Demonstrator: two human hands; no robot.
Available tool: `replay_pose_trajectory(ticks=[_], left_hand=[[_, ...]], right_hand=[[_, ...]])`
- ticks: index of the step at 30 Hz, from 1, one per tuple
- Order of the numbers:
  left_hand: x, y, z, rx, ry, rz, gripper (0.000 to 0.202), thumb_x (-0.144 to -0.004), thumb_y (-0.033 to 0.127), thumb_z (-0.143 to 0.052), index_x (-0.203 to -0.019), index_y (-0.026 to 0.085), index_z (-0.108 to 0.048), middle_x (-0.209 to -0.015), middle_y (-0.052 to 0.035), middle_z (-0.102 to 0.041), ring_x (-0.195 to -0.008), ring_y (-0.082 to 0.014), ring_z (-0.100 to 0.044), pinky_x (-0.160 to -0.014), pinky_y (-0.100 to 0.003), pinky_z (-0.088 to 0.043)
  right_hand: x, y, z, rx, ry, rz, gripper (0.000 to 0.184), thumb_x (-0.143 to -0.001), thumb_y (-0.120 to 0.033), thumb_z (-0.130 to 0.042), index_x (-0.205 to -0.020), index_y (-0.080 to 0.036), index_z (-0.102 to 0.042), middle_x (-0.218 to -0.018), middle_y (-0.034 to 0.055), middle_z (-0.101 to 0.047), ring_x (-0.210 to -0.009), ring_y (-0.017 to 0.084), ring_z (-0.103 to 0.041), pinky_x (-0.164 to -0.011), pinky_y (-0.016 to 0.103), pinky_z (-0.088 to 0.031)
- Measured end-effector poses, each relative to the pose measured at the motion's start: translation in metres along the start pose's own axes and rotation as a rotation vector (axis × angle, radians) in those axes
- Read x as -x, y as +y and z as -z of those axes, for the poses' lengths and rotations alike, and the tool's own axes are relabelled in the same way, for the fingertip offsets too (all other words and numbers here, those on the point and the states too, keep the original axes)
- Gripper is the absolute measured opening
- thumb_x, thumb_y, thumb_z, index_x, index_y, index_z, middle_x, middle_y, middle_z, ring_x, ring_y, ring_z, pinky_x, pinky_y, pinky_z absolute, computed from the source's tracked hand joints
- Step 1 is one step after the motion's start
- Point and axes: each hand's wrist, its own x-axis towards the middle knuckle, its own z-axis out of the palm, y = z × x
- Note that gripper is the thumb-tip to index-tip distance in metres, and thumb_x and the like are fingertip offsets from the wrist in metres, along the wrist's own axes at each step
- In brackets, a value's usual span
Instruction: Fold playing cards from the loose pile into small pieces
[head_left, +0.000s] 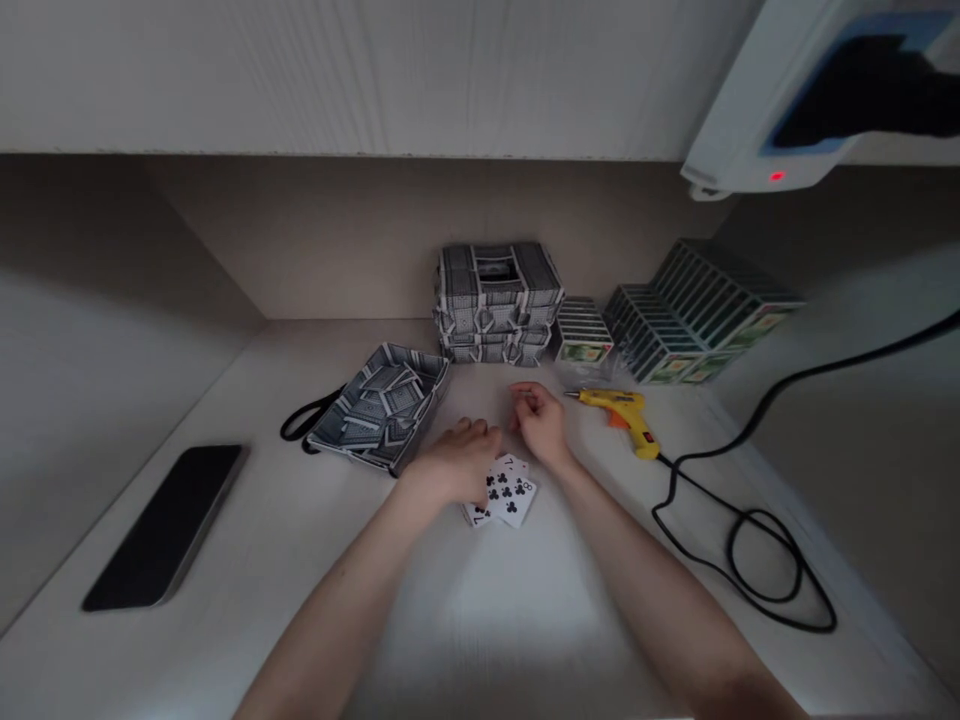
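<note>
Several playing cards, clubs face up with a seven and an eight showing, lie loosely fanned under my left hand. Its thumb rests on their left edge and its bent fingers reach over their far side, closed on them. Just beyond the cards, my right hand is curled, thumb and fingertips drawn together. Whatever may be between those fingertips is too small to make out. Left of my hands, an open tray made of folded cards contains loose folded card pieces.
Two stacked folded-card boxes stand at the back wall. Card-deck packs fill the back right. A yellow glue gun lies right, its black cord coiled. A phone lies left; a power strip hangs above.
</note>
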Motion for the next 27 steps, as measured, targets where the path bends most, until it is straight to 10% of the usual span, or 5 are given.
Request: replay_pose_trajectory(ticks=[14, 23, 27], left_hand=[[0.003, -0.016, 0.015, 0.043, 0.202, 0.084, 0.012, -0.077, 0.024, -0.052, -0.087, 0.022, -0.058, -0.085, -0.0044, -0.065, -0.075, -0.0191, -0.06, -0.059, -0.026, -0.037], [0.001, -0.012, 0.024, 0.055, 0.417, 0.214, 0.02, -0.084, 0.031, -0.045, -0.096, 0.024, -0.058, -0.087, -0.0052, -0.066, -0.083, -0.0225, -0.061, -0.065, -0.028, -0.041], [-0.001, -0.005, 0.023, 0.099, 0.595, 0.28, 0.037, -0.081, 0.024, -0.049, -0.117, 0.024, -0.046, -0.11, -0.0073, -0.058, -0.097, -0.0226, -0.057, -0.073, -0.029, -0.043]], right_hand=[[-0.002, -0.001, 0.002, -0.113, 0.001, -0.026, 0.027, -0.073, -0.039, -0.053, -0.087, -0.018, -0.062, -0.045, -0.0037, -0.051, -0.04, 0.013, -0.044, -0.041, 0.024, -0.031], [0.007, -0.015, 0.01, -0.396, -0.266, -0.029, 0.029, -0.067, -0.045, -0.065, -0.078, -0.019, -0.061, -0.062, -0.0005, -0.059, -0.051, 0.013, -0.05, -0.042, 0.023, -0.035], [0.005, -0.011, 0.004, -0.435, -0.188, -0.07, 0.028, -0.065, -0.042, -0.068, -0.071, -0.019, -0.055, -0.053, -0.0024, -0.057, -0.04, 0.009, -0.043, -0.037, 0.021, -0.031]])
